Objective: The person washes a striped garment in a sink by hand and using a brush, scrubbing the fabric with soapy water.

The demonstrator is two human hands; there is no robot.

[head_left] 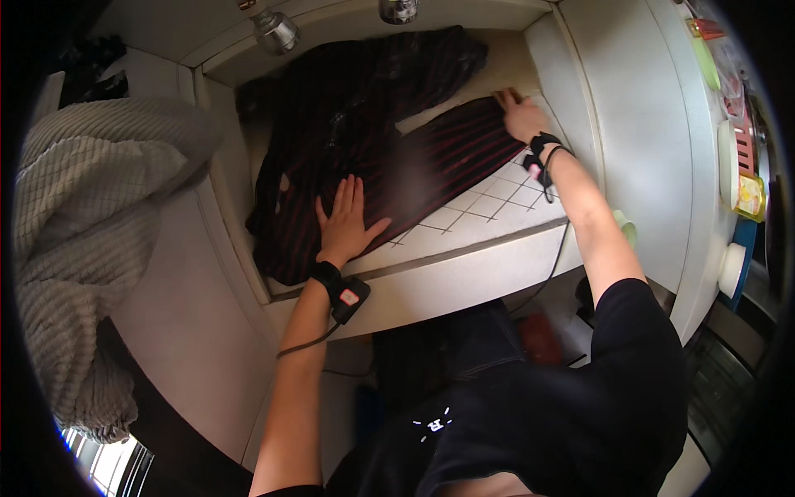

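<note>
White tiled counter (489,203) with dark grout lines, boxed in by pale raised walls at the back and both sides; front edge drops to a plain white face. A dark garment (364,141) with thin red stripes lies spread across most of the tiles, bunched toward the back left, one long part stretched out to the right. Left hand (346,222) lies flat on the cloth near the front edge, fingers together and extended, thumb out, palm down, gripping nothing. Right hand (522,114) presses flat on the far end of the stretched part, fingers apart, near the right wall. Each wrist carries a black band with a cable. Two metal taps (276,31) sit on the ledge behind. A grey quilted blanket (83,215) is heaped at left. At the right rim, a shelf (737,166) holds small coloured containers, too blurred to identify. Bright window low at the left.
</note>
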